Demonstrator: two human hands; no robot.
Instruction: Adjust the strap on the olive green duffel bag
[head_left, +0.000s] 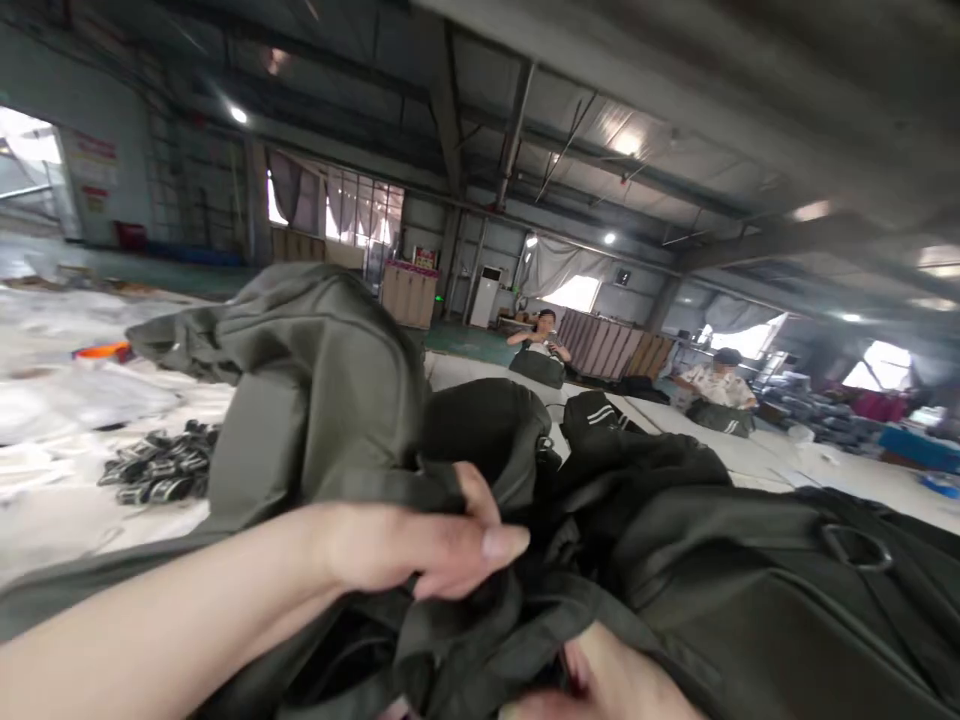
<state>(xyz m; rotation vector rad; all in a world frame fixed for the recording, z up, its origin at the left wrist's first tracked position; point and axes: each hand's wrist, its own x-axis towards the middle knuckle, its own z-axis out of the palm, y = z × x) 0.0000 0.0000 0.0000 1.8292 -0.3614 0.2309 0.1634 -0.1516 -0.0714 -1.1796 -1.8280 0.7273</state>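
Head view. The left hand (420, 545) is clenched on a fold of a dark olive-green fabric bag (322, 400), which rises in a heap over a white work surface (60, 420). The right hand (600, 680), low in the frame, is mostly buried under the same fabric; its grasp cannot be told. A metal D-ring (855, 545) sits on the bag at right. A pile of black buckles (161, 470) lies left. Two seated co-workers (544, 340) work beyond.

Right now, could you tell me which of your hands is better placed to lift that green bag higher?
Probably the left hand: it grips a fold on top of the green bag. The right hand is mostly buried beneath the fabric.
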